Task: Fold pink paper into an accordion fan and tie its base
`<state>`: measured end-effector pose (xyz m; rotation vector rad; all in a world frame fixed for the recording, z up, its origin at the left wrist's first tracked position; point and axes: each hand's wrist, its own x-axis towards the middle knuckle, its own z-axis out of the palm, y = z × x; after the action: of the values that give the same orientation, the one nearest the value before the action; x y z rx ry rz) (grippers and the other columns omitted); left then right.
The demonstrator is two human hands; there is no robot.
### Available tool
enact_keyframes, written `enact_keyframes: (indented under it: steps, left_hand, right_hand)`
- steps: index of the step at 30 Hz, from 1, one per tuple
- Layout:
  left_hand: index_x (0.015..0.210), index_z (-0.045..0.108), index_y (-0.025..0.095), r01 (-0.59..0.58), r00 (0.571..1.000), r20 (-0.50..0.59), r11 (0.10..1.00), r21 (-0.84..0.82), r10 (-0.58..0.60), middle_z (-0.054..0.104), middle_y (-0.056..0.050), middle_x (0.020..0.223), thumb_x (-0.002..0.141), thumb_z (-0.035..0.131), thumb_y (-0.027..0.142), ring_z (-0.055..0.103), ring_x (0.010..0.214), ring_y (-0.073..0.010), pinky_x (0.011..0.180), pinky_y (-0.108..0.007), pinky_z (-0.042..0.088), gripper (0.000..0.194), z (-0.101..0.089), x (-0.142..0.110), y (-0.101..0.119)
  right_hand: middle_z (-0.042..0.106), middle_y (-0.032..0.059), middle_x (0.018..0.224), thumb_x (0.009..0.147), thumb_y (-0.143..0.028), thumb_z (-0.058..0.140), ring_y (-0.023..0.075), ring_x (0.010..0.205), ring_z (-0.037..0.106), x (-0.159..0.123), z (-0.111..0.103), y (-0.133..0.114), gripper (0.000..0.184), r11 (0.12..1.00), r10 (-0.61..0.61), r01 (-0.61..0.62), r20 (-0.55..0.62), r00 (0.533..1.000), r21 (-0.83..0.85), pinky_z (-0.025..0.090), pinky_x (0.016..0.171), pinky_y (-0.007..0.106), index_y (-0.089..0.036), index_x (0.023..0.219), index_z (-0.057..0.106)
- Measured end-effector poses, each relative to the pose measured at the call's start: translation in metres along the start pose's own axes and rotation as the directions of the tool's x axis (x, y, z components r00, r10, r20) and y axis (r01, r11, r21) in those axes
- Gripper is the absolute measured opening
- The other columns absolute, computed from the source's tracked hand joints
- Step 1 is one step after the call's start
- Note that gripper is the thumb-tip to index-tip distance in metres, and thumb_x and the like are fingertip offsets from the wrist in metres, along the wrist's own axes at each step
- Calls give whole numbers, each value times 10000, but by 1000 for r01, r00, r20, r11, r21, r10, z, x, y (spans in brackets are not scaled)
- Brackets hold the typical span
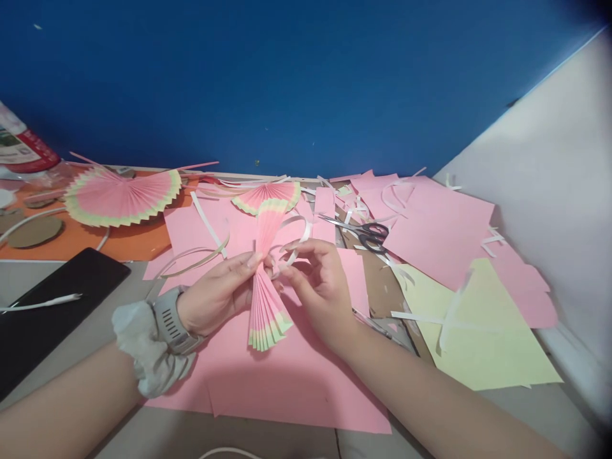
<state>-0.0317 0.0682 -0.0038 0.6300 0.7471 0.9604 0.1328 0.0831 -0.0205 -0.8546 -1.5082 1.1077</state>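
Note:
Pinched at its middle, a pleated pink paper fan (270, 312) with pale green edges spreads above and below the fingers of my left hand (222, 287). A white paper strip (302, 239) curls up beside it in a loop, its end between the thumb and fingers of my right hand (320, 284). The two hands meet close to the fan's narrow waist, where the fingertips partly hide the strip. Behind the held fan lies another pleated fan (246, 199). A larger open fan (124, 194) rests at the left.
Black-handled scissors (373, 233) lie right of centre. Pink sheets (440, 223) and a pale yellow sheet (482, 344) spread to the right, with white scraps on them. A dark phone or tablet (62, 312) and a bottle (26, 146) are at the left. A blue wall (287, 83) stands behind.

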Motion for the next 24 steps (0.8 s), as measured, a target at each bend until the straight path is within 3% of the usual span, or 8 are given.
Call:
enact_keyframes:
  steps: [10, 16, 24]
  left_hand:
    - [880, 687, 128, -63, 998, 0, 994, -88, 63, 667, -49, 763, 845, 608, 255, 642, 719, -131, 708, -223, 548, 154, 1, 4, 2]
    - [822, 663, 145, -83, 994, -74, 990, -110, 75, 628, -18, 769, 843, 603, 218, 637, 714, -128, 698, -243, 558, 97, 0, 4, 1]
    - [868, 681, 163, -97, 994, -62, 994, -42, 94, 668, -21, 833, 862, 587, 265, 644, 791, -134, 726, -231, 552, 139, 4, 2, 0]
  right_hand:
    - [547, 19, 1070, 854, -143, 579, 156, 1037, 565, 0, 0, 3, 215, 997, -82, 82, 63, 995, 8, 519, 864, 333, -290, 1010, 563]
    - [544, 16, 1031, 841, -201, 607, 162, 964, 584, -1, 2, 3, 238, 998, 39, -40, 2, 999, 54, 517, 861, 377, -284, 1009, 459]
    - [612, 24, 1044, 850, -209, 605, 165, 963, 628, 3, 3, -2, 191, 984, 124, -124, 4, 992, 129, 520, 855, 368, -253, 997, 489]
